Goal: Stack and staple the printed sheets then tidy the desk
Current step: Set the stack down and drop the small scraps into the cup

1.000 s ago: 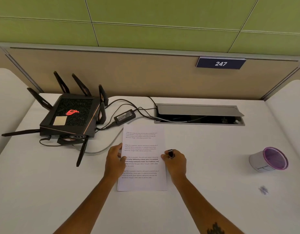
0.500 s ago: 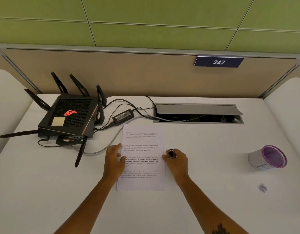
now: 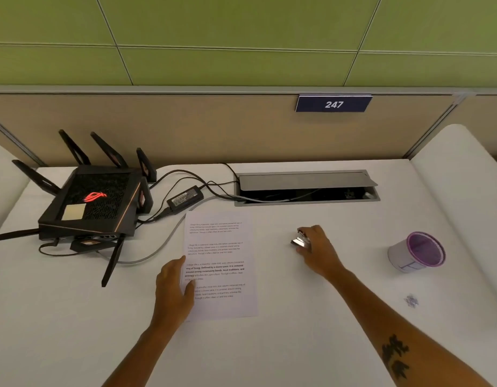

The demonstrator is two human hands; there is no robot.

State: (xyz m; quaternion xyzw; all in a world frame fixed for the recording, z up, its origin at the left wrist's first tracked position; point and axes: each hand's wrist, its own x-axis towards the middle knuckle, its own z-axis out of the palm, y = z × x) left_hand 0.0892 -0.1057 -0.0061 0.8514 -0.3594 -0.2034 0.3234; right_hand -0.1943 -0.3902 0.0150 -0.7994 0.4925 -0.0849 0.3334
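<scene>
Right of the printed sheets (image 3: 219, 263) — left hand (image 3: 173, 289) flat on them — right hand (image 3: 315, 247) grips the stapler (image 3: 300, 241).

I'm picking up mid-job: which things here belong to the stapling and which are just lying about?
Job: printed sheets under left hand; small stapler in right hand.

Lying about: router, power adapter, cable hatch, purple-rimmed cup, paper scrap.
</scene>
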